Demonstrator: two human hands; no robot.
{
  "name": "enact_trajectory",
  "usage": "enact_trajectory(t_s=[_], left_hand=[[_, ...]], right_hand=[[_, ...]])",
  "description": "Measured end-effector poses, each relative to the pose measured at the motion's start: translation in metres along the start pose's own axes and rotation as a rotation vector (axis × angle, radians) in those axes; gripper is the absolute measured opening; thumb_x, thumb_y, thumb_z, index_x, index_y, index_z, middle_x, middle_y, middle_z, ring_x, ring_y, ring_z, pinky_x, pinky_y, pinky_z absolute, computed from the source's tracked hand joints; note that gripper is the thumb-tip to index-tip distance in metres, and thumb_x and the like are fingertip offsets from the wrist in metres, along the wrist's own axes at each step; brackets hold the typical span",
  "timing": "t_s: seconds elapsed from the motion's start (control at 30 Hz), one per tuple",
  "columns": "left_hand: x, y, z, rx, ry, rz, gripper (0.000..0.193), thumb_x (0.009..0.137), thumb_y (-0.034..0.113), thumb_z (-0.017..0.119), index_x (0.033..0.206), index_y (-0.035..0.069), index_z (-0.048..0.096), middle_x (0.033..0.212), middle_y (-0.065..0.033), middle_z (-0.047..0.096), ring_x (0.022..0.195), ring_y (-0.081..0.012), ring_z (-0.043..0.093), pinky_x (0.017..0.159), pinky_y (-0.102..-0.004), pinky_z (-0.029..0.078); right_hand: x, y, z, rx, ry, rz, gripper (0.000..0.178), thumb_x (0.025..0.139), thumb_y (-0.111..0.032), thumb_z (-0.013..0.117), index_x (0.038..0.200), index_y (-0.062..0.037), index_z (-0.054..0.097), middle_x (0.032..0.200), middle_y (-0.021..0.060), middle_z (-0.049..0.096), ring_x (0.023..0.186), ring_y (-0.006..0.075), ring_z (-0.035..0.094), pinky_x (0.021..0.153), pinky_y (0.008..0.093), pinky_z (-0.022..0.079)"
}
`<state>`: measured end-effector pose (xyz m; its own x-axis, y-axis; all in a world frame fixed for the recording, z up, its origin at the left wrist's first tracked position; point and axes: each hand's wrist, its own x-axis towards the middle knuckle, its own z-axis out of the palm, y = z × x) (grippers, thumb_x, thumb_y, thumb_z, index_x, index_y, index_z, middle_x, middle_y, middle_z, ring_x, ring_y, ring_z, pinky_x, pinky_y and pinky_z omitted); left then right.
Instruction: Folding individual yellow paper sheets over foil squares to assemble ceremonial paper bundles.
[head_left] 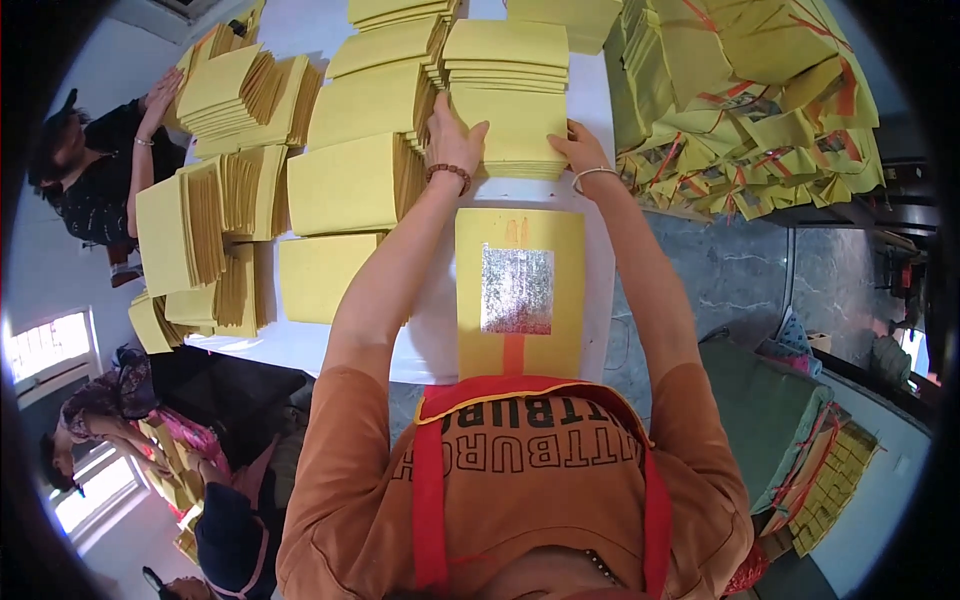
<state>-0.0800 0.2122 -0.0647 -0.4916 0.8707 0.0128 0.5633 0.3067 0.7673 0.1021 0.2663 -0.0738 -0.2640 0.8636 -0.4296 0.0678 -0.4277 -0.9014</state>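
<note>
A stack of yellow paper sheets point(515, 128) lies on the table in front of me, its layered edges facing me. My left hand point(452, 142) is at its left side, fingers stretched along the edge and thumb over the top. From the right, my right hand point(582, 152) grips the opposite edge, its thumb on top and its fingers partly hidden. Nearer my body, a single yellow sheet point(568, 300) lies flat, with a silver foil square point(517, 290) on its face and an orange-red stripe below the foil.
More yellow paper stacks point(345, 185) fill the table's left side; another stack point(505, 50) lies just beyond my hands. Folded yellow bundles with red strips point(750, 110) are piled at right. One person point(110, 170) handles paper at far left; others point(230, 530) work at lower left.
</note>
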Motion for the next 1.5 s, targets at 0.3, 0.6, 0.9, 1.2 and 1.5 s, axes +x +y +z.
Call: enact_trajectory(t_s=[0.3, 0.6, 0.9, 1.2, 1.5], left_hand=[[-0.024, 0.035, -0.007, 0.744, -0.001, 0.601, 0.065, 0.079, 0.048, 0.057, 0.133, 0.019, 0.037, 0.141, -0.0165, 0.026, 0.13, -0.0399, 0.019, 0.101, -0.0574, 0.017], [-0.009, -0.008, 0.01, 0.721, -0.468, 0.675, 0.079, 0.078, 0.045, 0.061, 0.141, 0.027, 0.018, 0.147, -0.0146, 0.011, 0.135, -0.0388, 0.008, 0.105, -0.0581, 0.009], [-0.019, 0.005, 0.004, 0.734, -0.524, 0.625, 0.081, 0.078, 0.04, 0.063, 0.142, 0.029, 0.015, 0.148, -0.0138, 0.011, 0.136, -0.0374, 0.008, 0.107, -0.0559, 0.009], [-0.004, 0.016, -0.035, 0.66, -0.498, 0.673, 0.058, 0.077, 0.029, 0.065, 0.129, 0.018, 0.042, 0.136, -0.0147, 0.034, 0.12, -0.0347, 0.039, 0.098, -0.0421, 0.035], [-0.073, 0.031, -0.119, 0.105, -0.55, 0.565, 0.047, 0.084, 0.023, 0.058, 0.127, 0.007, 0.045, 0.118, -0.0151, 0.055, 0.105, -0.0284, 0.054, 0.09, -0.0364, 0.043]], right_hand=[[-0.005, 0.003, -0.001, 0.121, 0.05, -0.066, 0.053, 0.078, -0.006, 0.064, 0.125, 0.0047, 0.042, 0.112, 0.0155, 0.057, 0.097, 0.0215, 0.056, 0.083, 0.0299, 0.046], [0.006, 0.026, -0.004, -0.25, 0.192, -0.487, 0.056, 0.079, -0.02, 0.065, 0.129, -0.0081, 0.042, 0.125, 0.014, 0.046, 0.113, 0.025, 0.046, 0.091, 0.0367, 0.039], [-0.003, 0.033, -0.006, -1.238, -0.003, -0.633, 0.051, 0.092, -0.047, 0.032, 0.139, -0.0263, 0.029, 0.148, -0.0006, 0.017, 0.137, 0.022, 0.011, 0.102, 0.0645, 0.007], [-0.007, 0.0, 0.007, -1.472, -0.011, -0.47, 0.05, 0.09, -0.05, 0.033, 0.136, -0.0283, 0.033, 0.146, -0.0016, 0.022, 0.134, 0.0184, 0.021, 0.096, 0.0701, 0.015], [-0.015, -0.044, 0.027, -1.547, -0.005, -0.402, 0.049, 0.086, -0.051, 0.039, 0.127, -0.0256, 0.046, 0.14, 0.0008, 0.035, 0.129, 0.0206, 0.032, 0.093, 0.0691, 0.02]])
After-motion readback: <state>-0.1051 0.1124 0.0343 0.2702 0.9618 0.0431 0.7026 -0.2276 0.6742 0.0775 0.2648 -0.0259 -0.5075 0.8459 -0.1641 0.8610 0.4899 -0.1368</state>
